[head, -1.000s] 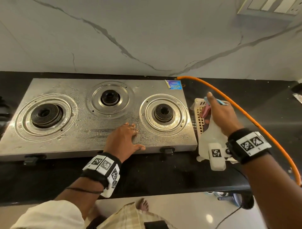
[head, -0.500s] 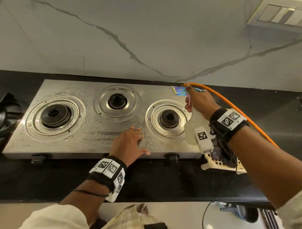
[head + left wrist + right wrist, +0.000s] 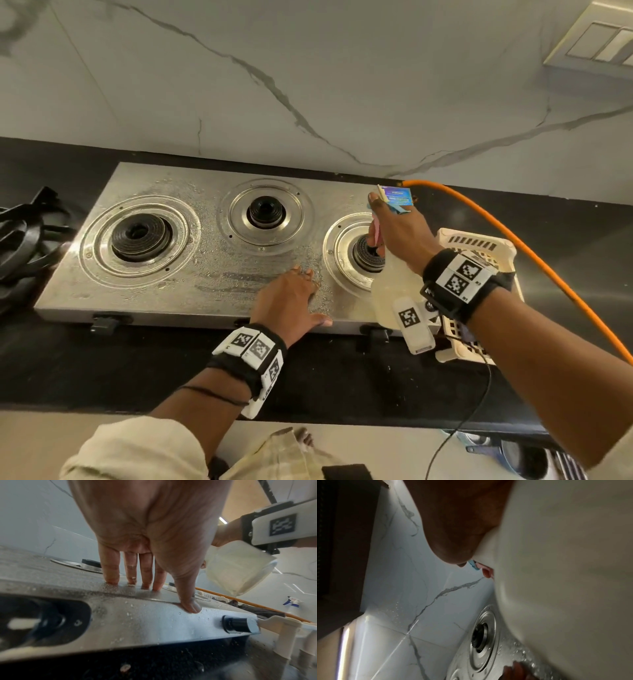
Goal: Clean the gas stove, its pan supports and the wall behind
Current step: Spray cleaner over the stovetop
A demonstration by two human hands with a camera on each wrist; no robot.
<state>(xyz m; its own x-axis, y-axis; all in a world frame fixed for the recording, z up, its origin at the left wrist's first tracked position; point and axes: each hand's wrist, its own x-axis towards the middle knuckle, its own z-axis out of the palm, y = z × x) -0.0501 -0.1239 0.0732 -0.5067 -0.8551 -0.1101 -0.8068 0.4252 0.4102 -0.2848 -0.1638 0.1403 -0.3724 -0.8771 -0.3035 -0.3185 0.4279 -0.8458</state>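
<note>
A steel three-burner gas stove (image 3: 191, 274) lies wet on the black counter, its pan supports (image 3: 20, 236) stacked off to the left. My left hand (image 3: 291, 298) rests flat on the stove's front edge with straight fingers (image 3: 111, 569) and the thumb over the rim. My right hand (image 3: 397, 233) grips a translucent white spray bottle (image 3: 390, 291) above the right burner (image 3: 368, 255), nozzle towards the marble wall (image 3: 308, 68). The bottle (image 3: 565, 561) fills the right wrist view, with the wall (image 3: 406, 588) beyond it.
A cream plastic basket (image 3: 479, 250) stands right of the stove behind my right wrist. An orange gas hose (image 3: 513, 240) curves from the stove's back right corner across the counter. Black knobs (image 3: 238, 624) line the stove's front. A switch plate (image 3: 596, 41) is on the wall at upper right.
My right hand has carried the spray bottle from beside the basket leftward to above the right burner. The left hand stays put on the stove.
</note>
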